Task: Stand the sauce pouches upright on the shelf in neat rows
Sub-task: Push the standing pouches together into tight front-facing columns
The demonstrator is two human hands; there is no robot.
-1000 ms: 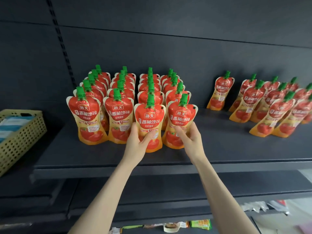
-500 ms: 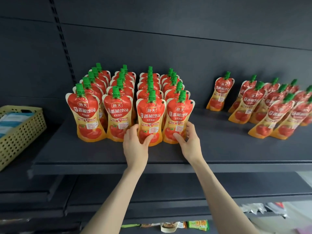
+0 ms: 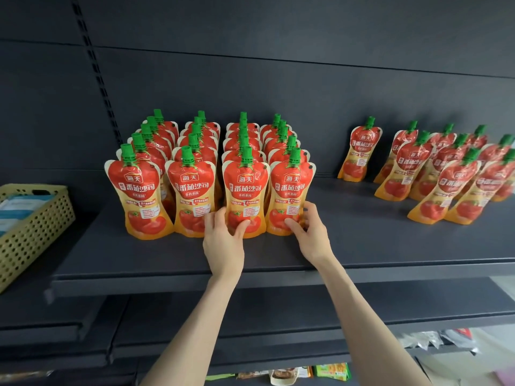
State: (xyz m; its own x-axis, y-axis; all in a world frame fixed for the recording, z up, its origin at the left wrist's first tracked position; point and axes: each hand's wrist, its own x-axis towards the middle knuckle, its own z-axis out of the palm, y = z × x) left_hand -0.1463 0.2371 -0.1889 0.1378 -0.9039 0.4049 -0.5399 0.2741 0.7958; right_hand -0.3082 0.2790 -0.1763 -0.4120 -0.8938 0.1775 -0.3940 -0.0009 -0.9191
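Red and orange sauce pouches with green caps stand upright in several rows on the dark shelf (image 3: 362, 246). My left hand (image 3: 223, 238) grips the base of the third front pouch (image 3: 245, 188). My right hand (image 3: 312, 232) holds the base of the fourth front pouch (image 3: 291, 188), thumb in front and fingers at its right edge. Both pouches stand on the shelf, level with the two front pouches to their left (image 3: 136, 190). A single pouch (image 3: 361, 149) stands apart further right.
A looser cluster of leaning pouches (image 3: 451, 176) fills the right end of the shelf. A perforated yellow-green basket (image 3: 30, 229) holding pale packets sits at the left, lower down. Another dark shelf (image 3: 278, 324) runs below, with small packaged goods (image 3: 331, 371) underneath.
Both hands have set their two pouches down and pushed them back into line with the front row; the grips slid from mid-pouch to the bases.
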